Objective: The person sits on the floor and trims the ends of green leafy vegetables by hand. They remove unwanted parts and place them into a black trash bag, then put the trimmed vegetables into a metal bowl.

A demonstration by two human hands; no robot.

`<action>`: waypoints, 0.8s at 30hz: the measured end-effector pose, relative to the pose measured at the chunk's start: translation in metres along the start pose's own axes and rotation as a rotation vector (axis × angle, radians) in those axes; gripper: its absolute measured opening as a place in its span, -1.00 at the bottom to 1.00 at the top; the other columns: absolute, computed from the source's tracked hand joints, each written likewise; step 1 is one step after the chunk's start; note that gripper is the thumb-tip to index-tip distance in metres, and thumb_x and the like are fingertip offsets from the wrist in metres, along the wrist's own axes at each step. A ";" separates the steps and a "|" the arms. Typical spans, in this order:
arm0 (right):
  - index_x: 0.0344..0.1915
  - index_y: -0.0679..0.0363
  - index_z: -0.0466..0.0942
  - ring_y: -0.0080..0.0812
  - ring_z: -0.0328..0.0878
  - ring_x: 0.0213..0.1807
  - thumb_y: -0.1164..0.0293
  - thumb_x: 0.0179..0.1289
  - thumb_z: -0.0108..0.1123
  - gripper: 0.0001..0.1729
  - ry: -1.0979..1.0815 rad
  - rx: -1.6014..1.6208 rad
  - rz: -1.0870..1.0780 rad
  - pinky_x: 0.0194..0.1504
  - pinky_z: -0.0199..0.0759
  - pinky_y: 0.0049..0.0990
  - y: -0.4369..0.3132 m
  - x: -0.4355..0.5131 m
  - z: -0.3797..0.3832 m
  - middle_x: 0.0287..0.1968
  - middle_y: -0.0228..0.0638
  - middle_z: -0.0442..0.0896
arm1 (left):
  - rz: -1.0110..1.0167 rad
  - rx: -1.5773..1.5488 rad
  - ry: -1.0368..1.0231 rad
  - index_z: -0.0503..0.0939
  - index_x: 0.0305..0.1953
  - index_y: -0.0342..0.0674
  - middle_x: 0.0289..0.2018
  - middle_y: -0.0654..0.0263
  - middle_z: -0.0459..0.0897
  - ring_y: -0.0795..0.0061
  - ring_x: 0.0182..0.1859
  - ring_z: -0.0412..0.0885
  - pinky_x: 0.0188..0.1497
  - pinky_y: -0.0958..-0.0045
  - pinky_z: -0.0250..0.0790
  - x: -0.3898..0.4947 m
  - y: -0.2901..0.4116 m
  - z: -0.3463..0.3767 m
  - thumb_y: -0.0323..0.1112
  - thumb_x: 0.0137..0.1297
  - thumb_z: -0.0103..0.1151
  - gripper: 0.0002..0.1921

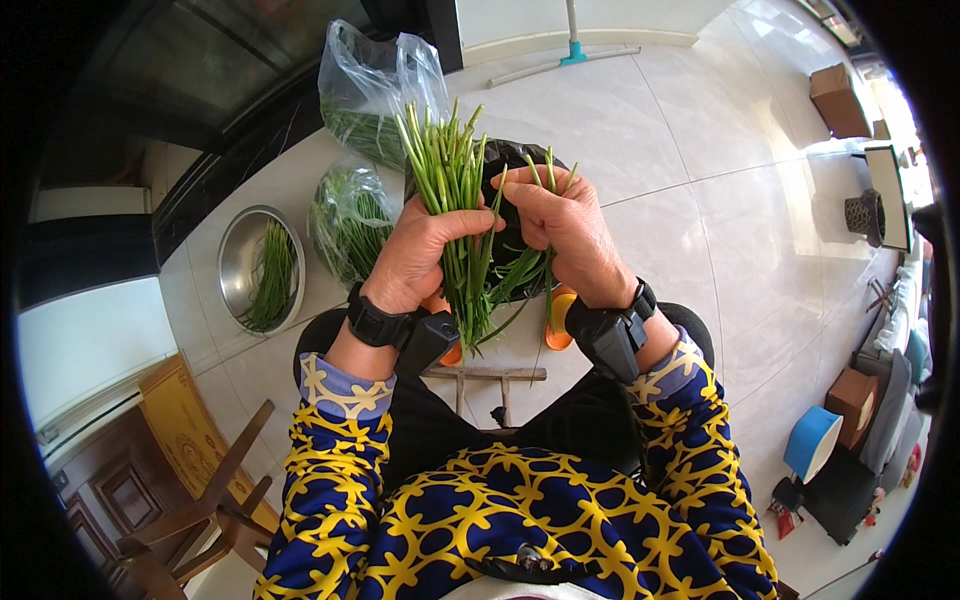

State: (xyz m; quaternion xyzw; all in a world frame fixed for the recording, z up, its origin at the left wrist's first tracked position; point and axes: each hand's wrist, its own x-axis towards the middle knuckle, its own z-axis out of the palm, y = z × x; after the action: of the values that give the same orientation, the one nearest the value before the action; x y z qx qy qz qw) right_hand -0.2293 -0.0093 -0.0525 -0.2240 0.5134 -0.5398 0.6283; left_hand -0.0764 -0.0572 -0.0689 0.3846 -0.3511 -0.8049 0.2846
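Observation:
A thick bunch of long green stems (450, 176), which look like garlic chives, is gripped in my left hand (420, 247). Its pale cut ends point away from me and the leafy ends hang toward my lap. Just to the right, my right hand (566, 225) holds a few loose stems (551, 176), their pale ends rising above the fingers and their leaves drooping below. The thumb and forefinger of that hand are at one thin stem beside the bunch. Beneath both hands lies a black plastic bag (517, 157), partly hidden by them.
At the left a steel bowl (225, 262) holds more green stems. Two clear plastic bags of greens, one upright (360, 82) and one lower (349, 217), stand beside it. A squeegee (574, 56) rests by the wall. A wooden chair (217, 480) is at lower left.

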 end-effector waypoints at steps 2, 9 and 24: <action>-0.30 0.30 0.52 -0.76 0.05 -0.74 0.48 0.14 0.05 -0.85 -0.009 0.004 0.004 -0.69 -0.11 -0.70 0.001 0.001 -0.001 -0.71 -0.62 0.25 | 0.000 -0.011 0.000 0.48 -0.24 -0.26 -0.40 0.34 0.54 0.41 -0.32 0.56 -0.21 0.48 0.37 0.000 0.000 0.000 -0.56 -0.03 0.19 -0.75; -0.34 0.27 0.53 -0.78 0.16 -0.70 0.50 0.07 0.09 -0.87 -0.006 -0.006 0.031 -0.66 -0.03 -0.74 0.000 0.000 -0.003 -0.63 -0.56 0.41 | 0.032 0.035 0.022 0.49 -0.27 -0.26 -0.41 0.35 0.55 0.44 -0.33 0.56 -0.22 0.50 0.37 0.001 0.000 -0.001 -0.55 -0.03 0.20 -0.77; -0.36 0.24 0.51 -0.82 0.07 -0.72 0.49 0.12 0.10 -0.92 -0.010 -0.034 0.019 -0.70 -0.16 -0.76 0.002 -0.002 0.001 -0.59 -0.57 0.41 | 0.044 0.051 -0.006 0.50 -0.29 -0.26 -0.47 0.37 0.54 0.59 -0.41 0.49 -0.36 0.62 0.30 0.001 0.000 -0.001 -0.48 0.00 0.20 -0.81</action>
State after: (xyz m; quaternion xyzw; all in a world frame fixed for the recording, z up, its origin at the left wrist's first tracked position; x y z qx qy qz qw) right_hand -0.2271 -0.0074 -0.0527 -0.2322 0.5216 -0.5239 0.6322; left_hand -0.0762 -0.0583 -0.0693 0.3817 -0.3806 -0.7903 0.2911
